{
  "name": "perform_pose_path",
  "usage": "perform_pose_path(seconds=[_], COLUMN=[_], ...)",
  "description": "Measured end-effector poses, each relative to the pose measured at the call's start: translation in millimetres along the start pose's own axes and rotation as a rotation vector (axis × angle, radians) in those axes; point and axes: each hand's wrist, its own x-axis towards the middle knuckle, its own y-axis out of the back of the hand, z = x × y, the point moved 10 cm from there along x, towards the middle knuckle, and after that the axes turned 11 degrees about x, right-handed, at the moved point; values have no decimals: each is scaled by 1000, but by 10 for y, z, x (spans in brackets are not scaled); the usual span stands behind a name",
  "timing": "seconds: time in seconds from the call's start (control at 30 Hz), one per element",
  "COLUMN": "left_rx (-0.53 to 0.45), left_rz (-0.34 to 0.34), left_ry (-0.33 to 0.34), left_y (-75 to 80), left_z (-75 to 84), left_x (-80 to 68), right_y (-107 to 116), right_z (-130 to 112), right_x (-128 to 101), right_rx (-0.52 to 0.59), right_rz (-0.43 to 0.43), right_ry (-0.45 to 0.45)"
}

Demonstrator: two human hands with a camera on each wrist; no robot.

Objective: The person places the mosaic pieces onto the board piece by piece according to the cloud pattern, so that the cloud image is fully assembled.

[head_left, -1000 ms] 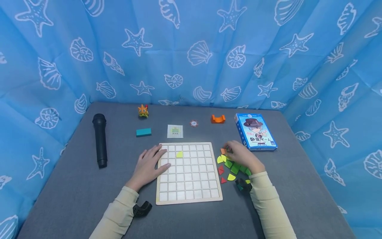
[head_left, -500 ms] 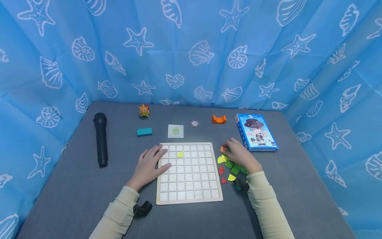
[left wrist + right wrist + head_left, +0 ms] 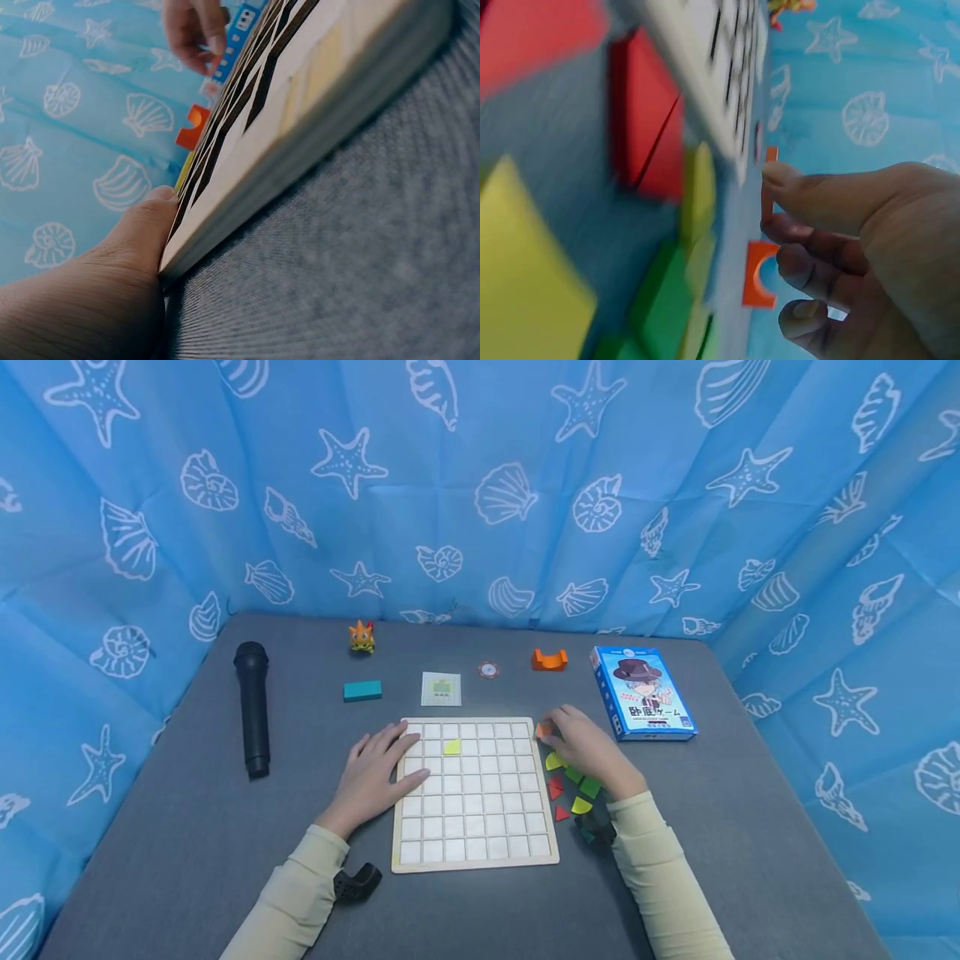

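My right hand [image 3: 581, 743] pinches a small orange square tile [image 3: 768, 187] between thumb and fingertips, at the right edge of the white grid board [image 3: 480, 827]. My left hand [image 3: 375, 772] rests with spread fingers on the board's left edge; its thumb [image 3: 142, 225] lies along the rim in the left wrist view. One yellow tile [image 3: 452, 747] with a rounded corner sits in a cell of the second row. Beneath and beside my right hand lie green tiles [image 3: 590, 787], yellow quarter-round tiles [image 3: 581, 806] and red triangles [image 3: 562, 813], partly hidden by the hand and wrist.
Behind the board are a printed card [image 3: 441, 689], a teal block [image 3: 362, 691], a round chip [image 3: 488, 670], an orange curved block [image 3: 549, 660] and a toy figure [image 3: 362, 637]. A microphone [image 3: 253, 710] lies left; a blue game box [image 3: 645, 693] lies right.
My right hand has moved left from the tile pile toward the board's edge, carrying the orange tile. The left hand stays in place on the board.
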Motion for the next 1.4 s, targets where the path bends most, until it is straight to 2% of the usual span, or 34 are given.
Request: perform_pose_path(seconds=[0.27,0.4,0.63,1.0,1.4], left_rx=[2,-7,2,-4,-6], left_rz=[1,7,10,0,-7], left_ry=[-5,-8,-2,-1,3], left_y=[1,11,7,9,2], left_z=[0,3,5,-6,-20], left_x=[-1,-3,-5,4,10], right_y=[-144,-269,-442,-574,-632], right_z=[-540,-710,-860,-967,-964], right_x=[38,78,186,289,335], right_rx=[23,34,25,-21,-43], right_rz=[-4,-16,-55,-98,-131], right_ry=[198,252,271,297,246])
